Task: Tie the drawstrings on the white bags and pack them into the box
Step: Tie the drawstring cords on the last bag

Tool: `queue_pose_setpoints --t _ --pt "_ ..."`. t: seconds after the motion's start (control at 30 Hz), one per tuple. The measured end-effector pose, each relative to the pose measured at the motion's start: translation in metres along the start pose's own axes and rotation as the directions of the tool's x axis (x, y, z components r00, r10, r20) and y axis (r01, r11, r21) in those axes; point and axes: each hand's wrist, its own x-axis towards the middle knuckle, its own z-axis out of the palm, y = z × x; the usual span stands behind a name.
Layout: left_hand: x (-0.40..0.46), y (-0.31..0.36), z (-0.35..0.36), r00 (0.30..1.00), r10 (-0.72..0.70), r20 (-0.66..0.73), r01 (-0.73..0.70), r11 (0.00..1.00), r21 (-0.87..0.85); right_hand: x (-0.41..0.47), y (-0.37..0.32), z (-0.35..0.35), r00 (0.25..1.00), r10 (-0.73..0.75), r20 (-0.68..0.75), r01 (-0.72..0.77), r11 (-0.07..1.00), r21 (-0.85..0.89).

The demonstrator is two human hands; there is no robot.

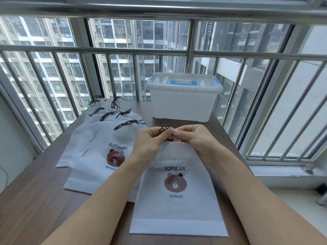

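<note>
- A white bag [178,206] printed with "POPULAR", a brown bear face and "broun" is laid flat on the brown table [31,200], directly in front of the person, with its gathered top pointing away from them.
- The dark drawstring [165,129] at the top of this bag is pinched between both hands, and a small loop of it is seen standing above the fingertips.
- The left hand [150,140] is curled round the cord from the left side, thumb and forefinger closed on it.
- The right hand [192,138] is closed on the same cord from the right, its fingertips meeting those of the left hand.
- Whether a knot is already formed cannot be told, as the cord is mostly hidden by the fingers.
- A pile of white bags [99,147] is spread in an overlapping fan to the left of the held bag; the nearest one carries the same bear print, and it is partly covered by the left forearm.
- The necks of these bags are drawn in, with dark cords bunched at their far ends.
- A white plastic box [184,103] with a blue handle and blue clips is set at the far edge of the table, beyond the hands, and its lid is seen in place.
- A metal railing [123,50] and window are seen behind the table.
</note>
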Motion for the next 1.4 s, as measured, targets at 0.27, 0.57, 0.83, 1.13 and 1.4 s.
queue_pose_setpoints --t 0.27,0.57,0.83,1.13,1.4 --pt "0.004 0.003 0.002 0.991 -0.031 -0.134 0.027 0.999 -0.026 0.000 -0.006 -0.005 1.000 0.001 0.015 -0.001 0.998 -0.062" --pt "0.005 0.003 -0.004 0.997 0.040 -0.066 -0.032 0.993 0.114 0.000 -0.006 -0.013 0.998 -0.029 -0.058 0.014 0.968 -0.252" --pt "0.003 0.003 -0.003 0.997 0.045 -0.056 -0.039 0.993 0.112 0.001 -0.007 -0.019 0.994 -0.054 0.094 0.075 0.970 -0.233" --pt "0.000 0.004 -0.002 0.998 0.038 -0.049 -0.037 0.999 0.028 0.007 0.007 -0.006 0.984 -0.180 0.015 0.175 0.934 -0.311" --pt "0.000 0.004 -0.005 0.976 0.215 -0.019 -0.202 0.943 0.264 0.009 0.012 -0.001 0.972 -0.221 -0.080 0.192 0.942 -0.276"
